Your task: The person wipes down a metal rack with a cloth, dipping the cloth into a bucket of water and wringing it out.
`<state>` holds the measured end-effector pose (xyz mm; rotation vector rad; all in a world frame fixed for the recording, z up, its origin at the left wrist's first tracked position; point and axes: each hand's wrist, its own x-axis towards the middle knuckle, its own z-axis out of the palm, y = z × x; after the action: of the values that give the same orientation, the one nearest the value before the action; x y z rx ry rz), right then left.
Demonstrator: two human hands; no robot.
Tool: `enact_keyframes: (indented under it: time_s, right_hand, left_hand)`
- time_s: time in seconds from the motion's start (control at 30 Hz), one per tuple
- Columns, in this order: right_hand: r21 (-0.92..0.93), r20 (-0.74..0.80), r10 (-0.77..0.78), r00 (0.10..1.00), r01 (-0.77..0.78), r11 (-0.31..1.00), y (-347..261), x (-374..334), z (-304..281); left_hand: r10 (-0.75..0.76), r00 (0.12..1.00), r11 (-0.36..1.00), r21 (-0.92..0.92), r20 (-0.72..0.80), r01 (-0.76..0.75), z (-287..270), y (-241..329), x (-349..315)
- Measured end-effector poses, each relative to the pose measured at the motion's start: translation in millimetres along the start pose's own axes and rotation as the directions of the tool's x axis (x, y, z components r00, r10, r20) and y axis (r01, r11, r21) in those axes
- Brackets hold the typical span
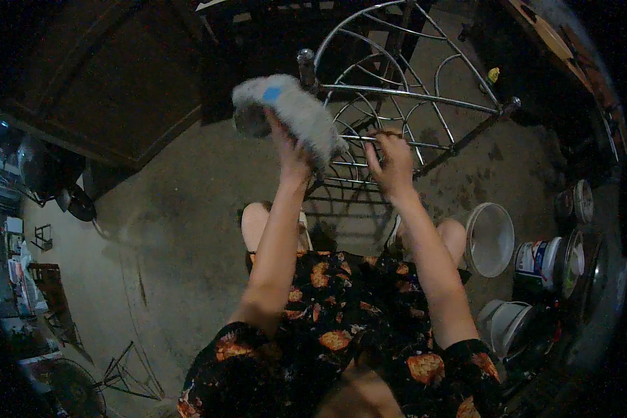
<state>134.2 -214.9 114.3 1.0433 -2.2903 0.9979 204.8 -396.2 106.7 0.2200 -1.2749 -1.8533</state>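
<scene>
My left hand [290, 155] grips a grey, fluffy cloth [303, 115] with a small blue patch on it. The cloth is slightly blurred and lies against the near left side of a shiny metal rack [411, 93]. Thin tubes form the rack, with curved bars inside its frame and round knobs at its corners. My right hand [395, 164] is on one of the lower tubes, its fingers curled over the bar and the thumb beside it. Part of the rack is hidden behind the cloth and my hands.
Between my knees and the cabinet runs a concrete floor [181, 202]. A dark wooden cabinet [104, 83] stands at the far left. On the right are a white bucket [490, 240], a labelled tub [538, 261] and several other containers. A fan [76, 386] is at the near left.
</scene>
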Motion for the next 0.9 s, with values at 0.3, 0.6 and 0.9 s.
enact_keyframes:
  time_s: [0.3, 0.6, 0.9]
  right_hand:
    - [-0.356, 0.441, 0.062, 0.895, 0.111, 0.928, 71, 10, 38]
    - [-0.393, 0.44, 0.099, 0.893, 0.092, 0.915, 74, 3, 36]
    - [-0.366, 0.417, 0.058, 0.907, 0.109, 0.924, 71, 6, 37]
  left_hand:
    - [-0.069, 0.988, 0.988, 0.149, 0.135, 0.048, -3, -84, 20]
    - [0.034, 0.957, 0.82, 0.539, 0.288, -0.191, -13, -51, 27]
    - [0.05, 0.981, 0.688, 0.706, 0.188, -0.17, -59, -123, 6]
